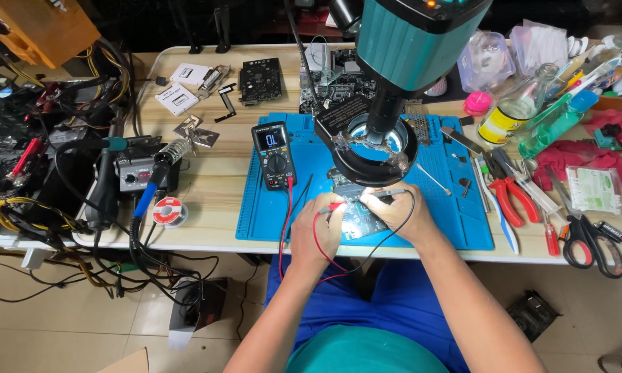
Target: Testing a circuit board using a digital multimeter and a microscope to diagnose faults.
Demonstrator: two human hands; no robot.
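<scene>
across the cluttered wooden bench (pixel 214 179), a blue rubber work mat (pixel 262 214) sits at twelve o'clock. my left hand (pixel 316 231) pinches the red probe (pixel 334 206); my right hand (pixel 394 211) grips the black probe (pixel 387 193) over a dark circuit board (pixel 356 221).

Single head view; looks steeply down on workbench (pixel 207 173); close range, from seated front edge.

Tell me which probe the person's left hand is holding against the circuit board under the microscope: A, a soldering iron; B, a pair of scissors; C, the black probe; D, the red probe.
D: the left hand pinches the red probe, its red lead looping down from that hand, while the right hand holds the black probe over the circuit board.
</scene>
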